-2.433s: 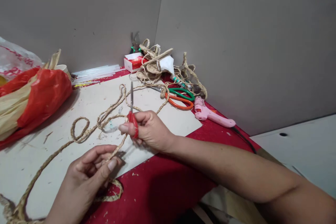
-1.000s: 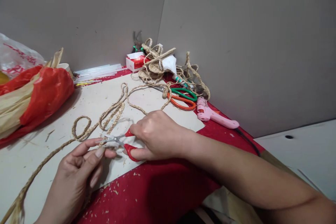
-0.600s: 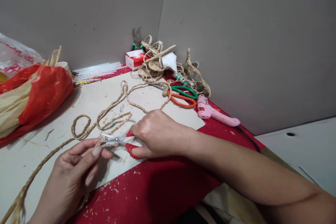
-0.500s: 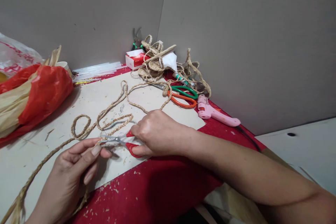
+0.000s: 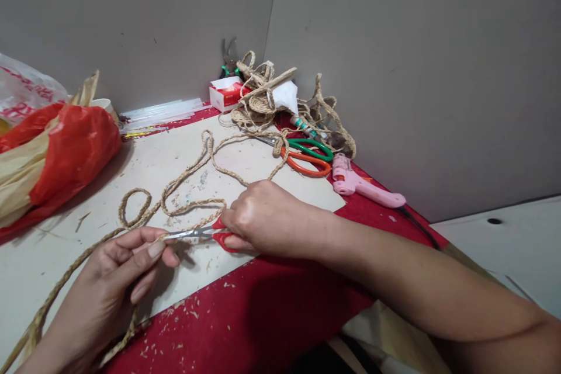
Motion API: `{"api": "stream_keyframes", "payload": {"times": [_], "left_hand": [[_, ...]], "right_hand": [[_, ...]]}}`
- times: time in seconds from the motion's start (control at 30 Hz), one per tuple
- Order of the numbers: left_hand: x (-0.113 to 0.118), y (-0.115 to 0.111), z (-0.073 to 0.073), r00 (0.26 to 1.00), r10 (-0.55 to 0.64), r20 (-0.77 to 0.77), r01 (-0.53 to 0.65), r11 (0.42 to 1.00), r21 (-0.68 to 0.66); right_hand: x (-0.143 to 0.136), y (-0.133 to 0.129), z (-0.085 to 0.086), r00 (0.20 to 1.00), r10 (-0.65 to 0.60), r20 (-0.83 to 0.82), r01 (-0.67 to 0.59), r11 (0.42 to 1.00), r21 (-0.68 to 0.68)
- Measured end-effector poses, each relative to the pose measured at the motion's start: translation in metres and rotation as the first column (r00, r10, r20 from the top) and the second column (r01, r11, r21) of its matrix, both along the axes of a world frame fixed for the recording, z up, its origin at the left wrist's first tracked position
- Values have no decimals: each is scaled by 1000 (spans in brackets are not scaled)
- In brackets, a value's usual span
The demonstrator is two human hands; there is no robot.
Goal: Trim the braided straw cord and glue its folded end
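red scissors [image 5: 195, 234], apparently closed, near sheet edge [image 5: 197, 288]

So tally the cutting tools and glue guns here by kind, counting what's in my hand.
Scissors: 2 (red-handled pair in your right hand, green-and-orange-handled pair lying by the pink glue gun)
Pruning shears: 1
Glue gun: 1
Total: 4

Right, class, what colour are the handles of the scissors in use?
Red; the head view shows the scissors' handles best, at the right hand.
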State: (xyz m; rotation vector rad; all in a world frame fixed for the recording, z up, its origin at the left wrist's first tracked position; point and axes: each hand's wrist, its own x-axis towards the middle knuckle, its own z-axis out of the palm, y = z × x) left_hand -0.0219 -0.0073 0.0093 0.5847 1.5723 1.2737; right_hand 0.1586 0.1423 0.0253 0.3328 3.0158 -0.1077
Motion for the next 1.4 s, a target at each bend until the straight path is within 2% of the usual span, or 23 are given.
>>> {"api": "stream_keyframes", "payload": {"times": [0.2, 0.5, 0.63, 0.8, 0.93, 1.13, 1.3, 1.4], "left_hand": [[-4, -1, -3, 1000, -7, -17, 7, 1000, 11], [8, 1, -1, 993, 116, 5, -116, 993, -9], [14, 2, -4, 991, 132, 12, -132, 991, 20], [15, 1, -7, 989, 149, 14, -149, 988, 35], [14, 0, -8, 991, 133, -1, -133, 989, 58], [16, 2, -5, 984, 177, -6, -177, 982, 66], [18, 1, -2, 967, 249, 51, -252, 967, 48], [17, 1, -6, 968, 243, 64, -246, 968, 41]], "right_hand": [[1, 2, -1, 999, -2, -33, 2, 1000, -15], [0, -4, -7, 993, -58, -105, 57, 998, -8], [-3, -7, -8, 995, -71, -64, 71, 997, -7], [-4, -8, -7, 996, -81, -19, 79, 992, -97], [-4, -6, -9, 996, -94, -12, 92, 990, -109], [-5, -3, -6, 994, -109, -5, 108, 987, -118], [-3, -6, -8, 990, -126, -61, 122, 990, -65], [-2, -9, -12, 987, -116, -109, 115, 993, -13]]}}
